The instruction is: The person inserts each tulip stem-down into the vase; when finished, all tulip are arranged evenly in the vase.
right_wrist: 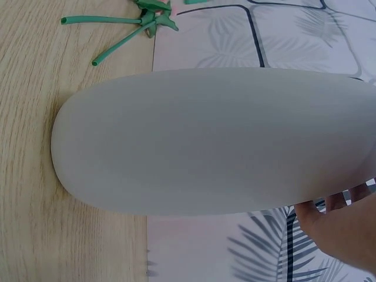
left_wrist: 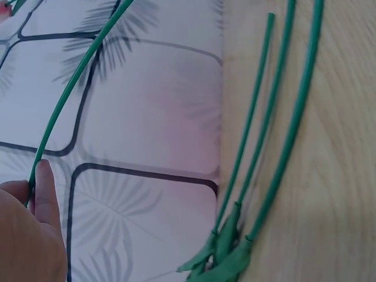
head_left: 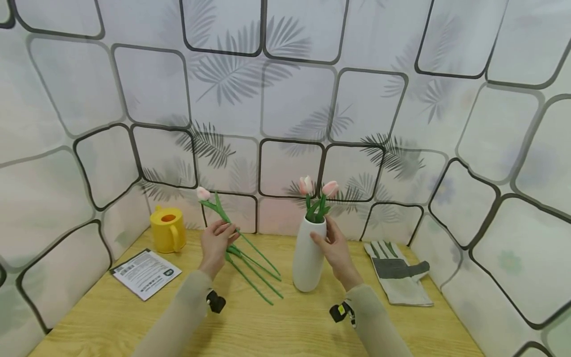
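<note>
My left hand (head_left: 215, 245) pinches an artificial pink tulip (head_left: 202, 194) by its green stem (left_wrist: 66, 94), bloom up and to the left, stem end slanting down to the right. Below it, three more green stems (left_wrist: 292, 132) with leaves (head_left: 234, 250) lie on the table; their blooms are hidden. A white vase (head_left: 308, 258) stands right of them, holding two pink tulips (head_left: 330, 189). My right hand (head_left: 335, 250) grips the vase near its neck, thumb at the front and fingers round the far side. In the right wrist view the vase (right_wrist: 205, 141) fills the middle.
At the back left stands a yellow watering-can-like pot (head_left: 168, 232) with a handle. A printed packet (head_left: 146, 274) lies in front of it. White and grey gloves (head_left: 397, 272) lie at the right. Patterned cloth walls (head_left: 294, 109) enclose the wooden table (head_left: 276, 327).
</note>
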Demonstrator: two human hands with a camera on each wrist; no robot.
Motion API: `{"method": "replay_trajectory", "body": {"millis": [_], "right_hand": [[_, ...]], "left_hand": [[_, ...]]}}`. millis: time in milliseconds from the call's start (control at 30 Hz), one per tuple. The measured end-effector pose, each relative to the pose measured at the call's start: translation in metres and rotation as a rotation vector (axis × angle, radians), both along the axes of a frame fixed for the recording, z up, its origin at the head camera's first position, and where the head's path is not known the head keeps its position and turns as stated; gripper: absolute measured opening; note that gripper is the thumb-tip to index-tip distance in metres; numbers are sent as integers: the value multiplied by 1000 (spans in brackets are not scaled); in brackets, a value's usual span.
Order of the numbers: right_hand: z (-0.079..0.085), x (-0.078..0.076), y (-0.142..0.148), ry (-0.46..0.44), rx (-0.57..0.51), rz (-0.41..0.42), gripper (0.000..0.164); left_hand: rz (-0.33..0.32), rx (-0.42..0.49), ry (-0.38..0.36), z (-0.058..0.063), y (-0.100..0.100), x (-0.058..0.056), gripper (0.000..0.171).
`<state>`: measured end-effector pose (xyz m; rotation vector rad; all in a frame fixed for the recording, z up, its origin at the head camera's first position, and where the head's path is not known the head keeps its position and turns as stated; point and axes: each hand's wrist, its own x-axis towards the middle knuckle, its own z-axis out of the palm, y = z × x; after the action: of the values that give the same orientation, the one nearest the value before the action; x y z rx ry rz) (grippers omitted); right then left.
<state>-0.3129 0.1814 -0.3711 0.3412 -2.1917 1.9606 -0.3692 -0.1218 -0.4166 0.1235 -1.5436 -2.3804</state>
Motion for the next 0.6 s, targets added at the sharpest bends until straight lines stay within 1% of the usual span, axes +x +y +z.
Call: {"method": "replay_trajectory", "body": {"millis": [200, 400, 600], "right_hand": [[-1, 1, 0, -8, 2, -1, 70], [-2, 0, 1, -7, 7, 4, 71], [-1, 1, 0, -6, 5, 1, 71]], "left_hand": [[20, 43, 51, 17, 9, 0, 48], [57, 52, 108, 37, 19, 0, 36], [59, 71, 173, 59, 26, 1, 26]]}}
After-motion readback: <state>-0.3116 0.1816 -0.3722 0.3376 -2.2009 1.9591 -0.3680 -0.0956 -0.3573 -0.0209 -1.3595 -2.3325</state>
